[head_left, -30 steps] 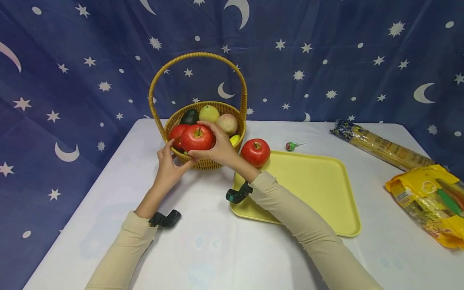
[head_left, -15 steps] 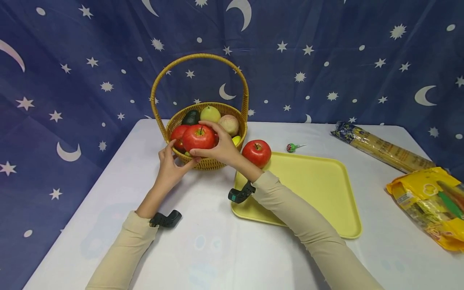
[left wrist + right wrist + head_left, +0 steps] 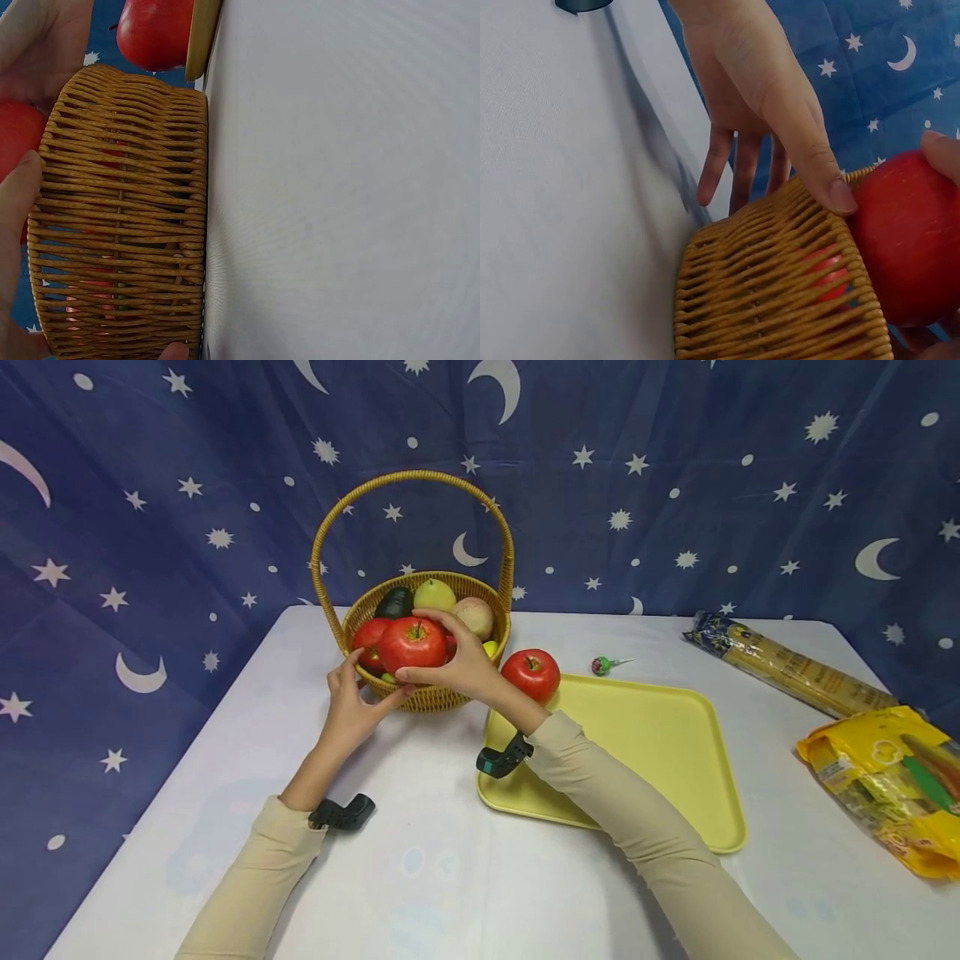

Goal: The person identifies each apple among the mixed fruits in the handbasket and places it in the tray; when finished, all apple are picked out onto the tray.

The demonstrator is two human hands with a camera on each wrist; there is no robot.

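Observation:
In the head view, my right hand (image 3: 468,668) holds a red apple (image 3: 412,646) over the front of a wicker basket (image 3: 435,698), thumb low in front and fingers round its far side. My left hand (image 3: 351,703) grips the basket's front left, its thumb at the rim and its fingers spread along the outer wall, as the right wrist view also shows. Inside lie another red apple (image 3: 367,635), a dark green avocado (image 3: 395,602), a yellow-green pear (image 3: 435,596) and a peach (image 3: 476,617). A bit of a yellow fruit (image 3: 490,648) shows beside the right hand.
Right of the basket, a red apple (image 3: 531,672) overlaps the corner of a yellow tray (image 3: 652,743). Behind the tray lies a lollipop (image 3: 602,665). A long pasta packet (image 3: 787,668) and a yellow food bag (image 3: 885,777) lie far right. A starry curtain (image 3: 675,485) hangs behind.
My right hand and the apple it holds have shifted very slightly right over the basket. The left hand keeps its place on the basket.

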